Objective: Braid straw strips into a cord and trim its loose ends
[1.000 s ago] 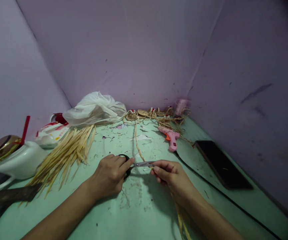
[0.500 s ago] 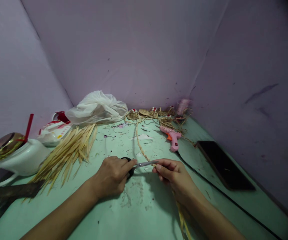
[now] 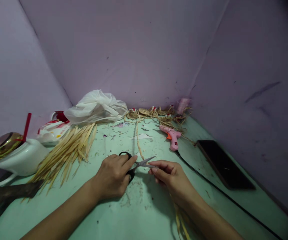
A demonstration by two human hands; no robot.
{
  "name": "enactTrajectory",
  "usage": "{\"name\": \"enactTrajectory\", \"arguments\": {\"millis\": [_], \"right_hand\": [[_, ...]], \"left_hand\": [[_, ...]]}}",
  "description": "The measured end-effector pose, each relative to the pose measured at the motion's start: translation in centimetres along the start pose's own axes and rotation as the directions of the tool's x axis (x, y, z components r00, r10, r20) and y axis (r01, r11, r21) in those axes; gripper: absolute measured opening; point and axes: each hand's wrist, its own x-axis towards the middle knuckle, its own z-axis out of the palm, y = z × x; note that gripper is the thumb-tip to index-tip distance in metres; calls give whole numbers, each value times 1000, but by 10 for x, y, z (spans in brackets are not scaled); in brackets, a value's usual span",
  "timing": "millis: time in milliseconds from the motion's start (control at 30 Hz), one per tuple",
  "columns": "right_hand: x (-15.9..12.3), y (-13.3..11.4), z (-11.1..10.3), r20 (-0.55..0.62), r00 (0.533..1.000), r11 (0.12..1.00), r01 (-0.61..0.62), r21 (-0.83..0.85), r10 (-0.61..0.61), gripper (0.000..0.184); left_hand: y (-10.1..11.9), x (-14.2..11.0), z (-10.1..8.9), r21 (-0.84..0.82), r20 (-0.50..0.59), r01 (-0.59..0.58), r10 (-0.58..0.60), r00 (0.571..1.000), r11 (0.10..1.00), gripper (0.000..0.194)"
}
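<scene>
Black-handled scissors (image 3: pixel 141 163) sit in my left hand (image 3: pixel 114 173), with the fingers closed around the handles and the blades spread apart. The blades point right, toward the fingertips of my right hand (image 3: pixel 170 175). Thumb and fingers of that hand pinch a twisted straw cord (image 3: pixel 139 146) close to the blades. From there the cord runs away from me to the back of the table, while loose straw strands (image 3: pixel 180 221) trail below my right wrist. The fingertips hide the exact spot where the cord meets the scissors.
Pink glue gun (image 3: pixel 171 136) and its black cable lie to the right, beside a dark phone (image 3: pixel 223 163). Woven straw pieces (image 3: pixel 144 112) line the back wall. At left are a straw bundle (image 3: pixel 69 148), white plastic bag (image 3: pixel 97 108), white mug (image 3: pixel 24 158) and dark-bladed tool (image 3: pixel 15 190).
The scissor blades, closed together half a second ago, now stand apart around the cord near my right fingertips. Both hands stay in nearly the same place.
</scene>
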Motion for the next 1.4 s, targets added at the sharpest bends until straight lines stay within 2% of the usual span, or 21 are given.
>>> {"name": "enactTrajectory", "arguments": {"millis": [167, 333, 600, 700, 800, 900, 1100, 1267, 1400], "right_hand": [[0, 1, 0, 24, 1000, 1000, 1, -18, 0, 16], [-2, 0, 1, 25, 999, 1000, -24, 8, 24, 15], [-1, -1, 1, 20, 1000, 999, -21, 31, 20, 15], [-1, -4, 1, -4, 998, 994, -62, 89, 63, 21], [-2, -6, 1, -20, 994, 985, -105, 138, 109, 26], [-1, -4, 1, 8, 993, 983, -118, 142, 119, 28], [0, 3, 1, 37, 996, 995, -82, 49, 80, 36], [0, 1, 1, 38, 996, 997, -80, 17, 80, 41], [-2, 0, 0, 71, 992, 995, -102, -4, 102, 43]], "left_hand": [[1, 0, -2, 67, 65, -23, 18, 998, 998, 53], [0, -1, 0, 102, 70, -43, 36, 997, 994, 52], [-3, -3, 4, 40, 89, -41, 37, 995, 998, 49], [-6, -2, 3, -87, 23, 84, -83, 996, 993, 43], [-10, -1, 2, -225, -82, 245, -269, 960, 943, 37], [-11, -1, 2, -251, -90, 302, -333, 939, 920, 34], [-5, -2, 2, -115, -25, 181, -185, 983, 977, 47], [-4, 0, 1, -75, 36, 137, -134, 990, 988, 53], [-5, 1, 1, -78, 40, 97, -94, 995, 992, 55]]}}
